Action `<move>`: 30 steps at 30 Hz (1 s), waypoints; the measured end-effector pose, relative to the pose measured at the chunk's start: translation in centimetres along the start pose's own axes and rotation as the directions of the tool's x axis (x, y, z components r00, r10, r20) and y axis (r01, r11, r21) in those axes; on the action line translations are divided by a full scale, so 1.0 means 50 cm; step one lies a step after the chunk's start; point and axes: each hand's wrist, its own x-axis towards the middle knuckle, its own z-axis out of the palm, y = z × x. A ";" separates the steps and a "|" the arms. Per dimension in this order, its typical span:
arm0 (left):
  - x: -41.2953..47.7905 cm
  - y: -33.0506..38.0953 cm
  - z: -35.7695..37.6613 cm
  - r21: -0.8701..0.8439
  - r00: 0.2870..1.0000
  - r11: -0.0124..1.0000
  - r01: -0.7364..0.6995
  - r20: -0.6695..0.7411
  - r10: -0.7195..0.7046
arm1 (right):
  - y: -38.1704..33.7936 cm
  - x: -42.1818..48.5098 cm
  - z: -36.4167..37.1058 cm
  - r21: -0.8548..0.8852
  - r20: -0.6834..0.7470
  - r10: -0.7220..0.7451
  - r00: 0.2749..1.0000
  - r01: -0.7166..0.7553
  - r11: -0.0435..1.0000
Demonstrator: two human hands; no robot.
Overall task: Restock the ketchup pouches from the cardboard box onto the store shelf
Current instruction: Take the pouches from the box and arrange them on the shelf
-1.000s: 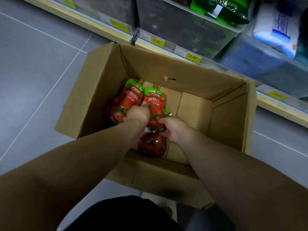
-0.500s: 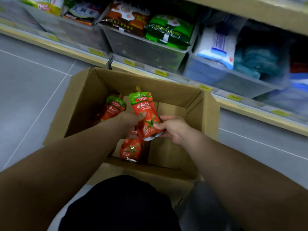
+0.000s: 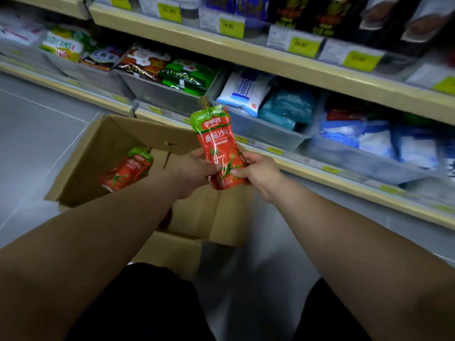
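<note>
Right, both hands are on one ketchup pouch [image 3: 216, 148] at the centre of the frame. It is upright, spout on top, label facing us. The left hand [image 3: 194, 171] curls its fingers round the lower left side, and the right hand [image 3: 258, 171] pinches the lower right corner, thumb on the front. My guess is the two-handed hold keeps the floppy pack straight and label-out for the store shelf [image 3: 270, 57], which runs across the top and right. The pouch hangs over the far right corner of the cardboard box [image 3: 138, 131], not touching any shelf. The box, centre left, is open: one more pouch [image 3: 128, 168] leans at its left side, plus a sliver of red under the left forearm that I can't identify. Behind, clear plastic bins [image 3: 266, 134] hold a green bag [image 3: 187, 75] and white packs [image 3: 246, 89], and yellow price tags [image 3: 231, 27] line the shelf edges.
</note>
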 end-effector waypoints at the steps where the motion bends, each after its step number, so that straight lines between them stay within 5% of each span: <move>1: -0.014 0.001 0.032 0.020 0.999 0.998 -0.052 -0.008 0.052 | -0.003 -0.017 -0.031 -0.003 0.001 -0.015 1.000 0.015 1.000; 10: -0.071 0.055 0.326 0.314 0.914 0.860 -0.402 0.078 0.399 | -0.030 -0.117 -0.300 -0.148 -0.264 -0.306 0.915 0.275 0.950; 14: -0.089 0.105 0.446 0.428 0.816 0.712 -0.557 0.120 0.566 | -0.066 -0.155 -0.407 -0.312 -0.404 -0.470 0.785 0.365 0.877; 19: -0.112 0.175 0.574 0.340 0.747 0.679 -0.650 0.126 0.653 | -0.115 -0.194 -0.517 -0.367 -0.459 -0.618 0.639 0.497 0.787; 24: -0.137 0.249 0.665 0.357 0.581 0.506 -0.785 0.143 0.801 | -0.178 -0.230 -0.606 -0.500 -0.475 -0.750 0.461 0.560 0.660; 30: -0.117 0.308 0.726 0.473 0.467 0.365 -0.802 0.113 0.877 | -0.235 -0.242 -0.664 -0.576 -0.459 -0.812 0.361 0.574 0.581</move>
